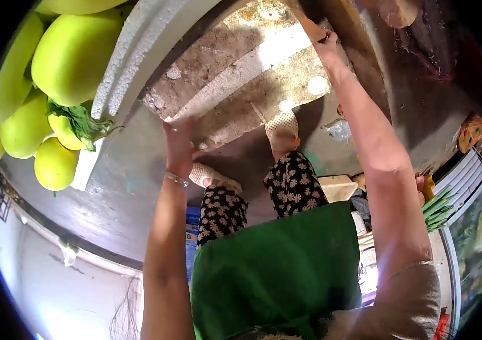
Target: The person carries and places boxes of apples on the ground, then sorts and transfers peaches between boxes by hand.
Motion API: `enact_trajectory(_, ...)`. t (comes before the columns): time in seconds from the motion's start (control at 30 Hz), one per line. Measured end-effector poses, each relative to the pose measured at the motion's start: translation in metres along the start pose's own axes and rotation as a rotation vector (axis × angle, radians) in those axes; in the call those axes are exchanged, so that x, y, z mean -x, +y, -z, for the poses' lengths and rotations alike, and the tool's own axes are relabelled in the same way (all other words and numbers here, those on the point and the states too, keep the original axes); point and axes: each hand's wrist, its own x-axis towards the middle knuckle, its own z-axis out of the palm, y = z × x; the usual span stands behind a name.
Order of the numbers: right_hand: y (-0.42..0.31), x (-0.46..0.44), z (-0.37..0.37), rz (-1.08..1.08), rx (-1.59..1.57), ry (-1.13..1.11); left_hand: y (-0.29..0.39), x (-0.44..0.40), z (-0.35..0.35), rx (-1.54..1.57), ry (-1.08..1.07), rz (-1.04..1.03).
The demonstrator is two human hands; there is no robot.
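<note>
A dirty white foam box (pixel 224 102) is tilted in front of me, one stained face turned my way with a paler band across it and round marks. My left hand (pixel 179 146), blurred, holds its near left edge; a bracelet circles the wrist. My right hand (pixel 330 50) is stretched out and closed on the far right edge, next to a flat brown strip (pixel 311 28). Fingers of both hands are partly hidden. Beside the box, on the left, runs a white foam rim (pixel 141 54), with smooth pale green gourds (pixel 77 59) behind it and a wilted green leaf (pixel 79 123).
My feet in cream clogs (pixel 281 126) stand on the grey floor (pixel 124 187) just below the box. A crumpled clear plastic piece (pixel 340 130) lies to the right. Farther right are green stalks (pixel 439 209) and a framed picture panel (pixel 476 243).
</note>
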Motion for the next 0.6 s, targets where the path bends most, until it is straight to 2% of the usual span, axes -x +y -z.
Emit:
enact_trajectory(0.1,-0.014,0.020,0.012,-0.037,0.126,-0.029,0.002,-0.001,-0.001,-0.127,0.098,0.030)
enact_trajectory(0.17,-0.016,0.031,0.029,0.133,0.104,-0.033,0.005,0.008,-0.004,-0.124,0.125,0.015)
enact_trajectory(0.23,-0.044,0.086,0.042,0.343,0.178,-0.073,0.010,0.011,-0.008,-0.166,0.104,0.031)
enact_trajectory(0.27,-0.051,0.111,0.043,0.540,0.233,-0.058,0.013,0.012,-0.010,-0.220,0.087,0.052)
enact_trajectory(0.33,-0.055,0.146,0.041,0.761,0.494,-0.058,0.010,0.012,-0.006,-0.192,0.036,0.083)
enact_trajectory(0.4,-0.045,0.159,0.026,0.717,0.858,0.005,-0.003,0.009,-0.002,-0.164,-0.012,0.119)
enact_trajectory(0.43,-0.040,0.160,0.020,0.746,0.885,-0.007,-0.015,0.004,-0.002,-0.219,0.026,-0.007)
enact_trajectory(0.47,-0.037,0.160,0.017,0.620,0.873,-0.069,-0.026,-0.002,-0.001,-0.275,0.063,-0.136)
enact_trajectory(0.53,-0.040,0.162,0.017,0.525,0.846,-0.096,-0.029,-0.001,-0.002,-0.321,0.100,-0.260)
enact_trajectory(0.6,-0.035,0.163,0.015,0.554,0.844,-0.058,-0.040,-0.009,0.001,-0.249,0.091,-0.224)
